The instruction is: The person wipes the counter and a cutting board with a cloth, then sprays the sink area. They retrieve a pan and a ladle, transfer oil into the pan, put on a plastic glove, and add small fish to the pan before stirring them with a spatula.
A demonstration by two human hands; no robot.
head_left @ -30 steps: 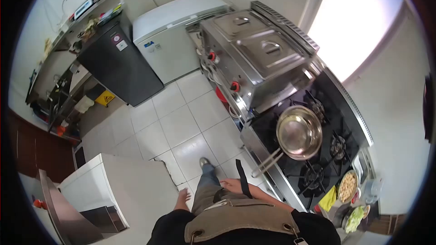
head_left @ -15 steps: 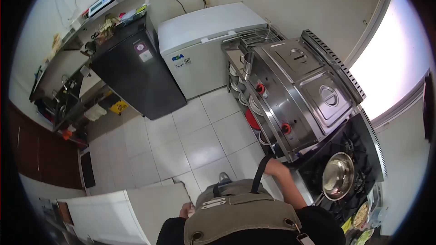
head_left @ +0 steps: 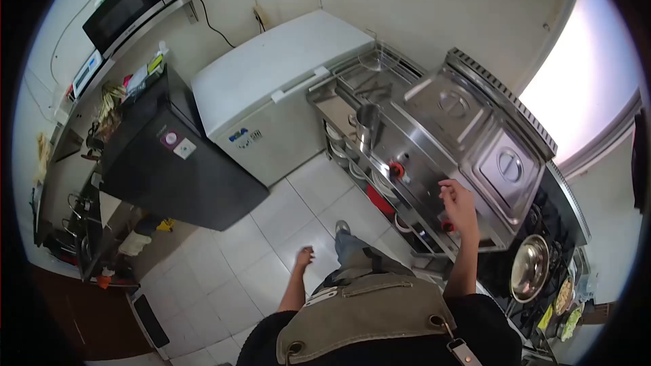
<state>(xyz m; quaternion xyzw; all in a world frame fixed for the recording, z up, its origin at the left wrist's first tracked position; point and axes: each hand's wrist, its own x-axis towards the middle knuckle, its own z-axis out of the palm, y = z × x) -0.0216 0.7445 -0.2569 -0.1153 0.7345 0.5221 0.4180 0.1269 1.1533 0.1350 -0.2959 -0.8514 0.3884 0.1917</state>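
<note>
My right hand is raised beside the front panel of the steel food warmer, near a red knob. Its fingers are curled, and what they hold, if anything, is too small to make out. My left hand hangs over the tiled floor with its fingers curled in; nothing can be made out in it. Two steel lids with handles cover the warmer; the nearer lid lies right of my right hand. A metal cup stands at the warmer's left end.
A steel pan sits on the black stove at right, with food plates beyond. A white chest freezer stands ahead, next to a dark fridge. A microwave is on the upper left shelf. Plates fill the shelf under the warmer.
My right hand has risen from beside the stove to the warmer's front. My left hand has moved forward over the floor. The view has shifted towards the freezer and warmer.
</note>
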